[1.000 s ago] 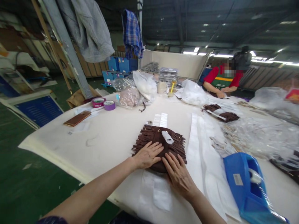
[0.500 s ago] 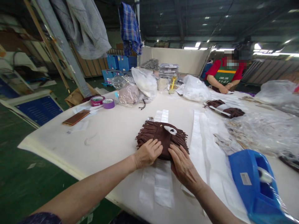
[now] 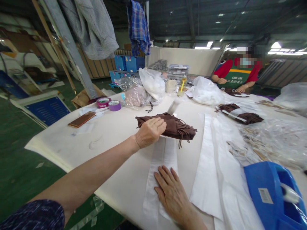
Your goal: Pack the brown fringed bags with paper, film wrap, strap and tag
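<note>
A brown fringed bag (image 3: 176,127) is tilted up off the table near the middle, its fringe hanging down at the right end. My left hand (image 3: 151,131) grips its near edge, fingers wrapped over it. Under and in front of the bag run white strips (image 3: 163,156) laid lengthwise toward me. My right hand (image 3: 171,193) lies flat on the near part of these strips, fingers spread, apart from the bag.
A blue tape dispenser (image 3: 271,195) stands at the right beside long white sheets (image 3: 206,166). Tape rolls (image 3: 114,105) and a phone (image 3: 82,119) lie at the left. Another wrapped brown bag (image 3: 240,114) and plastic film (image 3: 278,137) are farther right. A co-worker (image 3: 237,73) stands across the table.
My left hand has lifted and tilted the bag slightly away from me. My right hand has left the bag and come down nearer onto the white strips. The bag's white tag no longer shows.
</note>
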`<state>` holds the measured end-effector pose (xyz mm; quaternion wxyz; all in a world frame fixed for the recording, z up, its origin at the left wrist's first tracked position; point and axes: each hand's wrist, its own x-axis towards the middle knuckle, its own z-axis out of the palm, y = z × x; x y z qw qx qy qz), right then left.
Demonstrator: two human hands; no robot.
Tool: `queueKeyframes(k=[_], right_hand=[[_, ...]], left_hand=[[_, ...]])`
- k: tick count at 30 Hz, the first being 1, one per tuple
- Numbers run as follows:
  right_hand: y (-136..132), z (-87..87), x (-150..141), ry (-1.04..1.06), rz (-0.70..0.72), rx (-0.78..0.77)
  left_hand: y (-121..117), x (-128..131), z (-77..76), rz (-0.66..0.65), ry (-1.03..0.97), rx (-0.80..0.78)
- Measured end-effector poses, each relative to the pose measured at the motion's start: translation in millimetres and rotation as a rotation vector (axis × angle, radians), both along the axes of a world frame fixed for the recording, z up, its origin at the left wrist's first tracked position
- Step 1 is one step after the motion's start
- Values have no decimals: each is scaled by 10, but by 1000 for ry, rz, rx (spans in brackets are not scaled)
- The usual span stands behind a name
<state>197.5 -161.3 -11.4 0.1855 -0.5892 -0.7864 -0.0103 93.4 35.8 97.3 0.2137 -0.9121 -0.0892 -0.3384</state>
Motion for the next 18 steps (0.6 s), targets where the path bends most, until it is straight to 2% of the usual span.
queueKeyframes(k=[3,6,8,10,14,18], right_hand=[[-17,-11,-5,16,1,3],[-7,-26,-15,52,-15,-31],[6,-36,-12,75,-21,-37],[4,-39,0,90,-15,-24],[-42,-72,-13,128,-33,32],[55,-266,-83,22,-63,51]], left_hand=[[-220,-210,-336,10,-12,60],[-484,-389,-785,-32,17,51],[-580,-456,-985,4,61,14],[-607,-486,-1064,7,64,3],[-600,-523,-1128,-17,42,-38],[-566,-555,-1386,-51,-51,-109]])
